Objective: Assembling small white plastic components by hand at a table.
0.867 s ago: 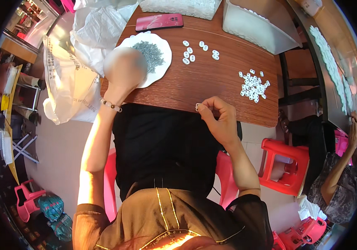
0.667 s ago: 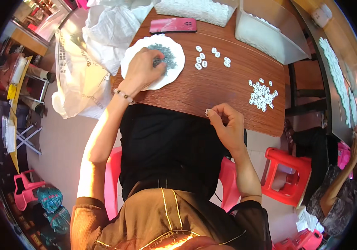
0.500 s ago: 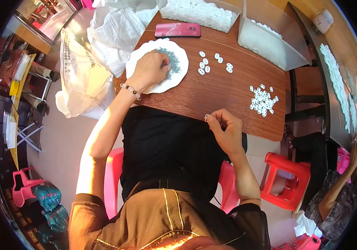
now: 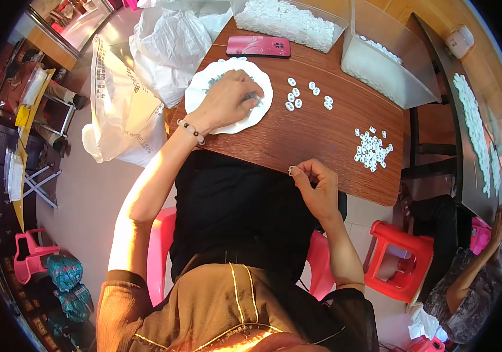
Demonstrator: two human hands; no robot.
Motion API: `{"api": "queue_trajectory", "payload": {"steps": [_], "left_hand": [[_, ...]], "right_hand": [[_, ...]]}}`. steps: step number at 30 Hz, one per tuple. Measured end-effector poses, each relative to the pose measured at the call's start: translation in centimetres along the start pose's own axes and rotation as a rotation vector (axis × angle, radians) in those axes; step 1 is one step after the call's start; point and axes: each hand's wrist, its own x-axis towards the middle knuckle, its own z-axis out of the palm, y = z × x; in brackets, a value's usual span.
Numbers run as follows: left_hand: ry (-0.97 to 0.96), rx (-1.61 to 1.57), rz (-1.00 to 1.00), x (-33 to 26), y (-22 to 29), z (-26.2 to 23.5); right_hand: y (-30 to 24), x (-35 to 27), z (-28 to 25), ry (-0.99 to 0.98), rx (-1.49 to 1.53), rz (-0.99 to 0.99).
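We note the left hand (image 4: 224,101) curled into the white plate (image 4: 204,94) of small grey parts near the tabletop's (image 4: 321,141) far-left edge, apparently picking. The right hand (image 4: 318,188) pinches one small white piece (image 4: 291,171) at the near edge, kept ready.

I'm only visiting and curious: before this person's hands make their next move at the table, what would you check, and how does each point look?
1. Left hand is over the white plate, fingers in the small grey pieces: ok.
2. Right hand pinches a small piece at the table edge: ok; what the piece is, cannot tell.
3. Heap of white pieces lies close to the right hand: ok.
4. Loose white pieces beside the plate lie apart from the heap: ok.
5. Red phone lies behind the plate, apart from both hands: ok.
6. Whether the left hand's grip has a piece: cannot tell.
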Motion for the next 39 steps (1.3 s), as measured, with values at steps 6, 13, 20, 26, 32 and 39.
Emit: {"api": "queue_trajectory", "payload": {"steps": [6, 13, 20, 26, 32, 39], "left_hand": [[-0.07, 0.01, 0.036, 0.8, -0.8, 1.0], [-0.065, 0.091, 0.019, 0.8, -0.5, 1.9], [-0.021, 0.064, -0.032, 0.6, -0.9, 1.2], [-0.056, 0.098, 0.016, 0.6, -0.7, 0.7], [-0.029, 0.096, -0.033, 0.4, -1.2, 1.3], [-0.086, 0.112, -0.041, 0.6, -0.8, 0.9]], "right_hand": [[-0.2, 0.0, -0.1, -0.018, 0.006, 0.03], [-0.3, 0.0, -0.3, -0.032, -0.013, 0.026], [-0.1, 0.0, -0.3, -0.033, 0.003, 0.033], [0.1, 0.0, -0.1, 0.008, 0.007, -0.006], [0.3, 0.0, 0.0, 0.001, 0.014, 0.001], [0.5, 0.1, -0.2, 0.0, -0.009, 0.008]]}}
